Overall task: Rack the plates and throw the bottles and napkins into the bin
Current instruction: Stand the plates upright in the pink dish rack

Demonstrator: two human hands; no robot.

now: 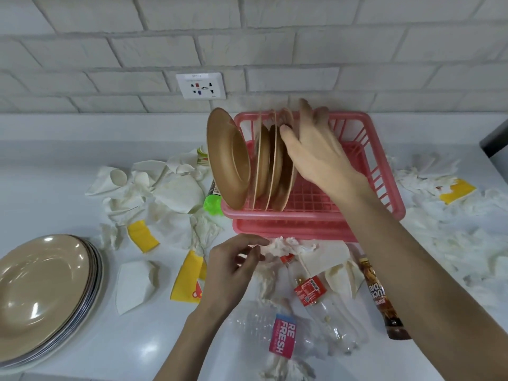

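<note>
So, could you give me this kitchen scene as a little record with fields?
rack: pink, several plates upright in it
stack: more plates, flat, left
bottles: lying before the rack
napkins: scattered on the counter
right hand: on rightmost racked plate, grip unclear
left hand: empty, over napkins

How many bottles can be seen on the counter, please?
4: a green-capped bottle left of the pink rack; in front of the rack a pink-label bottle and a red-label bottle, both clear; a brown bottle to their right. Napkins may hide more.
</note>
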